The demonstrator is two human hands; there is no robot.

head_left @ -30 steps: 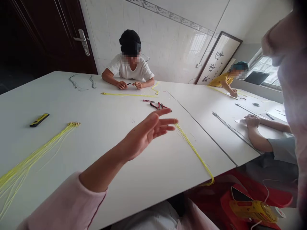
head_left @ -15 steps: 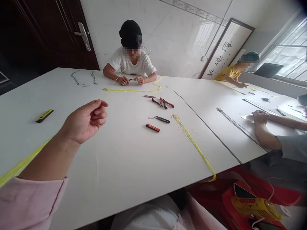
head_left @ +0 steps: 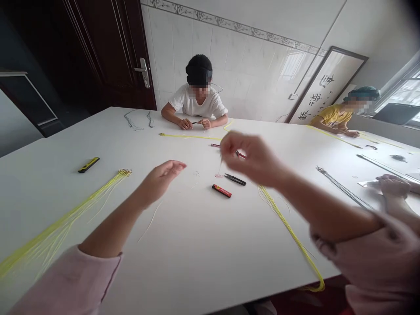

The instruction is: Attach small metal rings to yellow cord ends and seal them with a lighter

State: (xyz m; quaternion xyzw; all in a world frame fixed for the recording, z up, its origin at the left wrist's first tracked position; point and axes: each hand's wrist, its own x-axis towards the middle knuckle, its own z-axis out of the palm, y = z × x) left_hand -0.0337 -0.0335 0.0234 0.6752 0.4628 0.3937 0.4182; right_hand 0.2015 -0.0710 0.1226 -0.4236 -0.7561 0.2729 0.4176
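My left hand [head_left: 163,180] is raised over the white table [head_left: 183,245], its fingers pressed together in a pinch. Below it a thin pale cord [head_left: 151,221] trails down, apparently from the fingers. Farther right, my right hand [head_left: 251,156] is blurred, with thumb and forefinger curled into a pinch. A short thin strand hangs under those fingertips. Beneath the right hand lie black thread snips [head_left: 235,179], a small pink-and-white tag [head_left: 218,176] and a red-and-black oblong item [head_left: 221,190]. Red-handled pliers [head_left: 241,154] are mostly hidden behind it.
Yellow cord bundles lie at left [head_left: 70,215] and right [head_left: 292,236], the right one hanging over the edge. A yellow-and-black cutter [head_left: 89,165] lies far left. Grey cords [head_left: 341,186] lie at right. A person [head_left: 200,103] sits opposite; others work at right.
My right hand has come into view from the right and is over the tools. The view has shifted, and my left hand has turned, its fingers now reaching toward the middle.
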